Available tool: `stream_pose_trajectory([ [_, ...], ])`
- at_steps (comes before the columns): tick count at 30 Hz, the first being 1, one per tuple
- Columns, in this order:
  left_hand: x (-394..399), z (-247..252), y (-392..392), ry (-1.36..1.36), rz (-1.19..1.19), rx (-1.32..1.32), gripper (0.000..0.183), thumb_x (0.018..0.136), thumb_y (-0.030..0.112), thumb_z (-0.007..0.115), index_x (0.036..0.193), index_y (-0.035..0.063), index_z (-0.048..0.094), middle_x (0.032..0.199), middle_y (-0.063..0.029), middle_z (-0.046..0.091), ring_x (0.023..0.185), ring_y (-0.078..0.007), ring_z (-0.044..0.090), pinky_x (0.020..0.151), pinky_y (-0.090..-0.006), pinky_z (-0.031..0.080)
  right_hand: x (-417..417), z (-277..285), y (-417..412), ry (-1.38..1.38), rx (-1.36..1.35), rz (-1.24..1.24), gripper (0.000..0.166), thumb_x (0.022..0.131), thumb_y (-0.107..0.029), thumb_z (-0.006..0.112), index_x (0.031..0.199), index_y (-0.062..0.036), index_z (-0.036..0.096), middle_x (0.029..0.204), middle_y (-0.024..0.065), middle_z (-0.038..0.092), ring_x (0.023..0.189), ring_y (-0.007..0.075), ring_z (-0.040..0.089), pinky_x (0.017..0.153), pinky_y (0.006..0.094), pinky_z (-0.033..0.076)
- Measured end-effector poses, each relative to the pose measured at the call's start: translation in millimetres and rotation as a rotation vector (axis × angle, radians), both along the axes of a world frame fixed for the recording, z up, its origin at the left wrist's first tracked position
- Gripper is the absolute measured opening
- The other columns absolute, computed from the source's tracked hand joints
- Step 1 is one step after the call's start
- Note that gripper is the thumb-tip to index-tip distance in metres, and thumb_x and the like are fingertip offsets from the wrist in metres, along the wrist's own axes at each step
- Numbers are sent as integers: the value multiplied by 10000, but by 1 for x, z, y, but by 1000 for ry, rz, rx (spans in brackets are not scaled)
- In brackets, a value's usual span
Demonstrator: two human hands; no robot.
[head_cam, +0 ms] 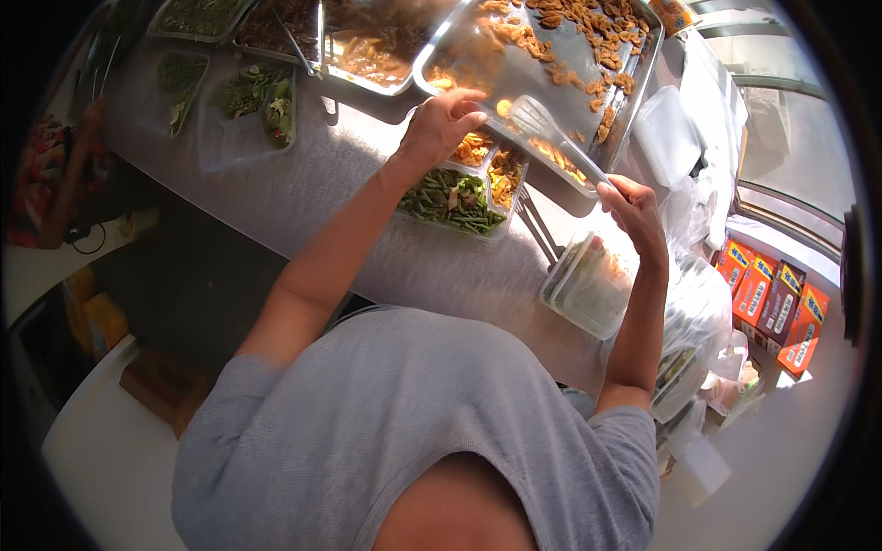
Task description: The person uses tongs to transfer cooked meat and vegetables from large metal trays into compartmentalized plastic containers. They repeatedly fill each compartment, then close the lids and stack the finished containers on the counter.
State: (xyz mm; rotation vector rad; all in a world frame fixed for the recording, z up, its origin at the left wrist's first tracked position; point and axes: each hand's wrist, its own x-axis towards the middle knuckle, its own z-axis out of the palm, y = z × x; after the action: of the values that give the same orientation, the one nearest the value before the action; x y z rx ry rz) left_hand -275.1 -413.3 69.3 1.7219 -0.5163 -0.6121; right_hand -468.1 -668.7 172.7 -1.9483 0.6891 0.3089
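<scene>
My left hand reaches over the near-left corner of a large metal tray of fried brown pieces, its thumb and index finger apart with nothing visible between them. The handle of a slotted metal turner is gripped in my right hand; the turner's head hangs over the tray's near edge. Just below my left hand, a clear compartment food container holds cut green beans and orange-brown food. My left wrist and forearm hide part of it. Nearer my right forearm lie stacked clear containers.
Left of the tray stands a metal pan of saucy food with tongs. Partly filled containers sit further left. A co-worker's arm is at the far left. Plastic bags and orange boxes are at right.
</scene>
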Motion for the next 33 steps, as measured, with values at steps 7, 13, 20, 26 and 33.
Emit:
stream_pose_trajectory([
  [7,6,-1,-7,-22,-213,276,243,798,192,694,997,53,694,894,-103,708,847,-176,680,774,-316,525,-28,-13,24,-12,-32,30,354,872,-344,712,927,5,688,685,-24,547,677,67,487,596,259,373],
  [13,18,-16,7,-167,-268,374,200,787,158,701,949,40,698,833,-96,699,771,-157,678,717,-305,523,-38,-26,19,-55,-55,1,367,873,-364,702,883,2,673,668,-34,520,661,71,468,597,263,374],
  [20,9,-27,-9,-267,-338,351,150,824,132,642,948,101,720,874,-94,696,824,-222,678,760,-337,536,-39,-32,18,-63,-61,-11,369,869,-369,705,858,-2,663,653,-43,468,645,71,423,572,268,336],
  [26,-1,-13,-10,-336,-350,457,204,842,129,607,1029,117,687,941,-117,673,916,-267,655,810,-377,519,-46,-29,15,-90,-76,-23,371,865,-361,711,879,7,663,655,-48,467,645,68,418,572,261,331],
  [33,-2,-5,-10,-432,-352,484,176,848,168,624,1006,113,677,935,-119,651,905,-277,645,778,-389,514,-47,-25,16,-96,-31,-52,364,867,-348,716,925,10,677,681,-50,479,668,63,421,583,251,331],
])
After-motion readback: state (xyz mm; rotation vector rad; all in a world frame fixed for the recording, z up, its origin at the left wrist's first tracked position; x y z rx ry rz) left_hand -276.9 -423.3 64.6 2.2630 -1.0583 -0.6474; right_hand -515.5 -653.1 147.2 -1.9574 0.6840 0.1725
